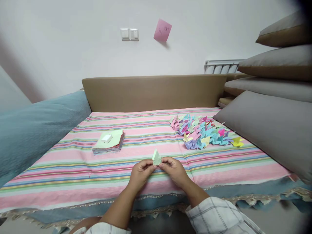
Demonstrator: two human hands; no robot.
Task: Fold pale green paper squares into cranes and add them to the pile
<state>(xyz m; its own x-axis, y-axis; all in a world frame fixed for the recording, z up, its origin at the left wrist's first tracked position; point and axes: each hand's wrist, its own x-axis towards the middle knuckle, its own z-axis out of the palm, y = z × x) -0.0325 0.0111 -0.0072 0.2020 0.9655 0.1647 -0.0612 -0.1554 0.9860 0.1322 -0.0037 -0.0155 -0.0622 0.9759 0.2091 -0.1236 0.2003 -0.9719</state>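
Since the green paper (156,158) is small, the left hand (141,173) and right hand (175,171) pinch its lower corners, probably to steady it, point up over the cloth (143,128). Stack (108,148) and cranes (201,133) lie farther back on either side, apparently leaving elbow room, with the frilled edge (156,213) beneath the forearms.

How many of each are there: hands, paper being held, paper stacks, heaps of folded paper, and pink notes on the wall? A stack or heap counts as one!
Hands: 2, the left hand and right hand
Held green folded paper: 1
Paper stack: 1
Paper heap: 1, its pieces too bunched to count
Pink note: 1
Total: 6
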